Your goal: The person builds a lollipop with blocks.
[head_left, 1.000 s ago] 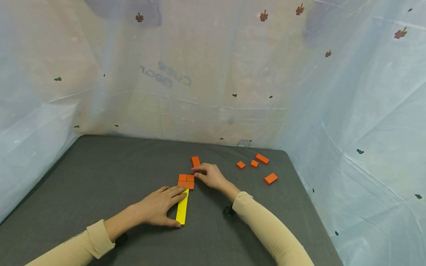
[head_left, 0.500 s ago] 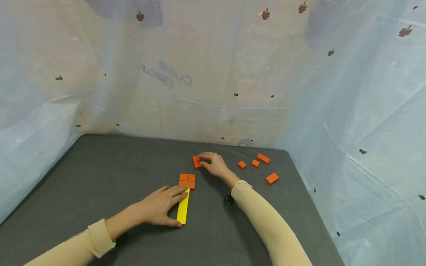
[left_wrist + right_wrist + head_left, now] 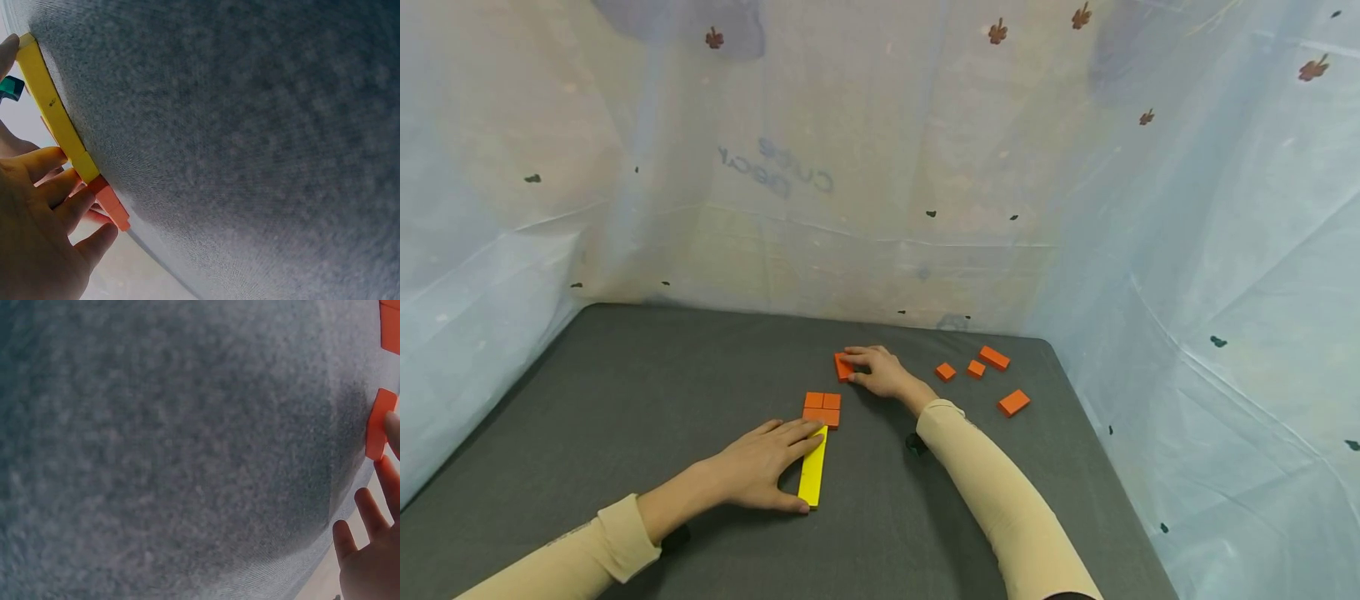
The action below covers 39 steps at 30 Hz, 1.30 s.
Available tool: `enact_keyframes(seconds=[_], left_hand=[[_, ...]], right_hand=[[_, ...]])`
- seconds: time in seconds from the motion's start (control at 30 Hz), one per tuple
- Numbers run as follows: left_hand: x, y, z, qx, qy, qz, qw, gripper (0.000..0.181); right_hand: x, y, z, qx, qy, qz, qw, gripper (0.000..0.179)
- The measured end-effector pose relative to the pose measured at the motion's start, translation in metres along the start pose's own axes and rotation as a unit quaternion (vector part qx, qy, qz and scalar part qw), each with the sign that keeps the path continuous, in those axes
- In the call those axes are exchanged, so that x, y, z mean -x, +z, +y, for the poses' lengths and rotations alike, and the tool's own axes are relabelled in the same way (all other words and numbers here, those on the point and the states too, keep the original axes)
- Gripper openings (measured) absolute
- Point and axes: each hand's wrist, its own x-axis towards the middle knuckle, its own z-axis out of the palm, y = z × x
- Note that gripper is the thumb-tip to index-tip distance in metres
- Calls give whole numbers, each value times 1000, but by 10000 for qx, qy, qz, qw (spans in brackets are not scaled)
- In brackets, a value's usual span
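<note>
A long yellow block (image 3: 812,471) lies flat on the grey tabletop. My left hand (image 3: 756,467) rests on it with fingers extended, the thumb at its near end and fingertips around its far end. Touching that far end is a group of orange blocks (image 3: 822,401): two small ones side by side behind a wider one. In the left wrist view the yellow block (image 3: 53,103) meets an orange piece beside the fingers. Farther back, my right hand (image 3: 883,372) pinches a separate orange block (image 3: 842,367) between thumb and finger; the right wrist view shows this block (image 3: 376,428) on the cloth.
Toward the right of the table lie two small orange blocks (image 3: 945,372) close together, a longer orange block (image 3: 994,358) behind them, and another orange block (image 3: 1014,403) nearer. Translucent plastic sheeting (image 3: 880,275) hangs behind and beside the table.
My right hand has moved away from the orange group, back to the separate orange block, and its thumb and fingers have closed on it. The left hand stays put.
</note>
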Motion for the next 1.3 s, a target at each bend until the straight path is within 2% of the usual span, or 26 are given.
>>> enact_keyframes(seconds=[0.23,0.37,0.53,0.73,1.07,1.3], left_hand=[[0,1,-1,5,30,85,10000,102],[1,2,-1,19,55,128,9999,101],[1,1,-1,12,7,23,10000,102],[1,0,0,38,15,33,10000,102],[-1,1,-1,-22,-10,-40,10000,103],[1,1,-2,-95,-46,-35,9999,104]], right_hand=[[2,0,-3,11,171,153,9997,49],[2,2,0,-260,165,257,9992,49],[2,6,-1,-652,90,482,9967,48],[2,9,-17,-1095,-53,647,9919,49],[-1,18,-49,-1233,-252,546,9905,51],[-8,27,-60,-1120,-360,418,9922,49]])
